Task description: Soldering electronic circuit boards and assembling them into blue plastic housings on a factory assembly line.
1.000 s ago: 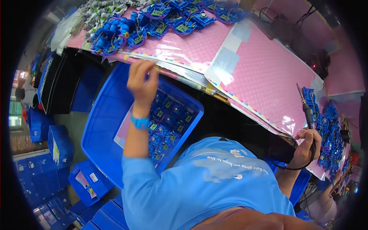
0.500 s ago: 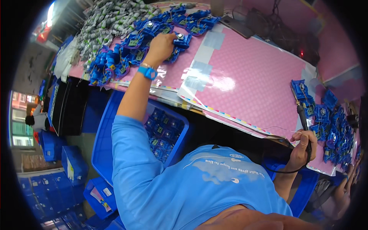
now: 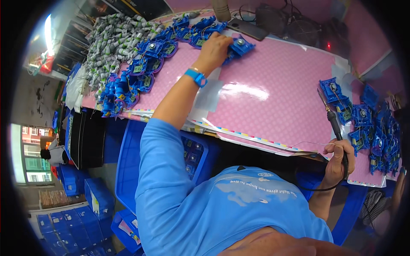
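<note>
My left hand (image 3: 213,52), with a blue watch on its wrist, is closed on a blue plastic housing (image 3: 241,46) with a round metallic part in it. It holds this housing over the far middle of the pink-covered table, apart from the row of similar housings (image 3: 147,53). At the table's right front edge my right hand (image 3: 339,161) grips a soldering iron (image 3: 333,121), its tip pointing up and away. A thin wire, probably solder, sticks out to the left from the same fingers. Beside the iron's tip lies another blue housing (image 3: 333,91) with wires.
Several blue housings (image 3: 378,136) crowd the right end of the table. Grey-and-white parts (image 3: 121,40) are heaped at the far left. A dark phone (image 3: 248,29) lies at the back, near cables and a red light (image 3: 328,45). A blue bin (image 3: 128,170) stands below the table's front edge.
My left hand has moved right, carrying the blue housing away from the row. My right hand still holds the soldering iron in nearly the same place. The view has shifted slightly.
</note>
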### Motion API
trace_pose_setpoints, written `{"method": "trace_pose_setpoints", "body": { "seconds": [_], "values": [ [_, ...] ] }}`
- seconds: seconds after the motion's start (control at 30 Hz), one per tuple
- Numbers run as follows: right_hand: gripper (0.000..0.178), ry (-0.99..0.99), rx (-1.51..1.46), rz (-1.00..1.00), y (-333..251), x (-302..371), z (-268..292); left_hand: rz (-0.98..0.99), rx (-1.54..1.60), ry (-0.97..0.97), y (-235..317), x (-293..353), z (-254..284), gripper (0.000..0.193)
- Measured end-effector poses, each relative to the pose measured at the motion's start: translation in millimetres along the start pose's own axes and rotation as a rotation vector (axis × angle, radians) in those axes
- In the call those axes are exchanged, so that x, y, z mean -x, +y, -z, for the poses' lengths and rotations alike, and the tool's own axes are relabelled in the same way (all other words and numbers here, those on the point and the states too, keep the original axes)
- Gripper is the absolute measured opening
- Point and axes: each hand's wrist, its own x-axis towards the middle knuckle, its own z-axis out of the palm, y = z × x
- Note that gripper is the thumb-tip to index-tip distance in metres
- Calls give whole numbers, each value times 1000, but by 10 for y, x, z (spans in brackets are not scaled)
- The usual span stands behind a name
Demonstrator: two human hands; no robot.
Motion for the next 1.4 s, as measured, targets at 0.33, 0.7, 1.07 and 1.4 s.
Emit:
{"method": "trace_pose_setpoints", "body": {
  "seconds": [0.33,0.7,1.07,1.4],
  "values": [
    [18,24,3,-7,137,-19,135,77,-52,-241,-821,-413,87,32],
    [18,20,20,48,137,4,90,104,-35,-248,-346,-54,47,16],
    [22,-94,77,152,-179,-123,-409,836,-91,190,1096,3453,2432,16],
    [22,-190,108,208,-573,-36,-963,1729,-493,-230,1473,7387,1811,9]
  ]
}}
